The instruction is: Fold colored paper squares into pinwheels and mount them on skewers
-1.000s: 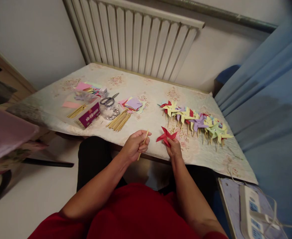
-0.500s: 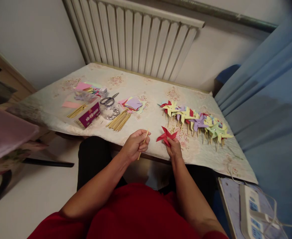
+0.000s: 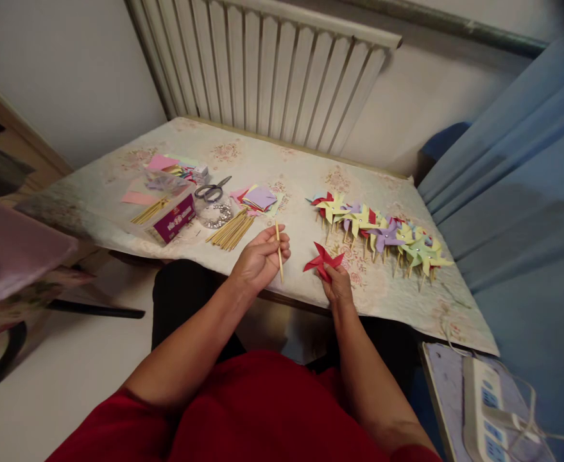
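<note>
Near the table's front edge, my left hand (image 3: 261, 256) is closed on a thin wooden stick (image 3: 280, 253), held nearly upright between thumb and fingers. To its right, my right hand (image 3: 338, 285) pinches a red paper pinwheel (image 3: 323, 261) by its lower side, blades facing up. The stick and the pinwheel are apart. Beyond my left hand lies a bundle of wooden sticks (image 3: 231, 231), with a stack of coloured paper squares (image 3: 259, 198) behind it. Several pinwheels on sticks (image 3: 386, 236) are grouped beyond my right hand.
At left on the floral tablecloth (image 3: 305, 172) are a purple-labelled plastic box (image 3: 174, 221) with sticks, a clear round container of shiny pins (image 3: 215, 215) and scissors (image 3: 213, 189). A power strip (image 3: 486, 410) lies at lower right; a blue curtain (image 3: 517, 192) hangs at right.
My left hand has risen slightly away from me and turned, opening its grip a little; the stick is now more upright, leaning the other way. My right hand with the pinwheel has hardly moved.
</note>
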Motion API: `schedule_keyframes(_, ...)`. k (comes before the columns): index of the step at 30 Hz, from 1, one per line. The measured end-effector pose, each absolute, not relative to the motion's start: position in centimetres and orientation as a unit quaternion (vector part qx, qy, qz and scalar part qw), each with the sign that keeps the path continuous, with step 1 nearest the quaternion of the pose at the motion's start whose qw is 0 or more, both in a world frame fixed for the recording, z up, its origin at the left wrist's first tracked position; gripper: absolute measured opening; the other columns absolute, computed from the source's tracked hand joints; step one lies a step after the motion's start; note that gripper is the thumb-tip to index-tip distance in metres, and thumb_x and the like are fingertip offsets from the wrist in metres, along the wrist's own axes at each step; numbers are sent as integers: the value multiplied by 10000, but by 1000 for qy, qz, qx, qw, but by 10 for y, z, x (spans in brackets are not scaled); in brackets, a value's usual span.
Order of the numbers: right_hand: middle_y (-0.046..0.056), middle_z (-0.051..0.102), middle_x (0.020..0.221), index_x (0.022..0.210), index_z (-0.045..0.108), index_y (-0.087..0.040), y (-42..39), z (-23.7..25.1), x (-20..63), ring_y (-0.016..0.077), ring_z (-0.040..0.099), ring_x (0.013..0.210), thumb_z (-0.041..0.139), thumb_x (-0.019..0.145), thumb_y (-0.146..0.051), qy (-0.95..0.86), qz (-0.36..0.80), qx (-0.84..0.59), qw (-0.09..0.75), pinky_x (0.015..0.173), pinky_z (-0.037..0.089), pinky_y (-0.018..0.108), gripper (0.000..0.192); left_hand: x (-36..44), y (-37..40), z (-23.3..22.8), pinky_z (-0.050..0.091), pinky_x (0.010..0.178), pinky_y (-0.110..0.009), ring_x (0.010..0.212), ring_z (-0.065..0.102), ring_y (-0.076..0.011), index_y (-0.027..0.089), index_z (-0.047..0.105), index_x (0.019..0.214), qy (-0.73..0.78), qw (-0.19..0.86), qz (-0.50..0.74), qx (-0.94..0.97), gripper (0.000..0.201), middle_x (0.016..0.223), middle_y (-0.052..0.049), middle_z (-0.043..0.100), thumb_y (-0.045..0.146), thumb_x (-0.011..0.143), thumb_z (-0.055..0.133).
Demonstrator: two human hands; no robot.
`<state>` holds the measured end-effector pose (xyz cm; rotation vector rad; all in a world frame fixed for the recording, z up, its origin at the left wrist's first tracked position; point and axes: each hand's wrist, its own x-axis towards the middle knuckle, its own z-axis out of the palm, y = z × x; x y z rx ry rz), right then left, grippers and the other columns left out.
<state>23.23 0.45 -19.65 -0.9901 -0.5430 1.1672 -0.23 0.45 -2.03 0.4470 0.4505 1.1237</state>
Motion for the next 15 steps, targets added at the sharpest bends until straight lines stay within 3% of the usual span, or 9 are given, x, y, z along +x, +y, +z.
schedule_keyframes(15,30,743,824,819,685,-190,4,-194,232,122,664,658,760,677,-146,-221,528,-441,691,637,593,256,166,-2,16,2,471,650,-160,655,557,-50,139,592,896,202,772,567,205,260,786,-5,593,-57,728,562)
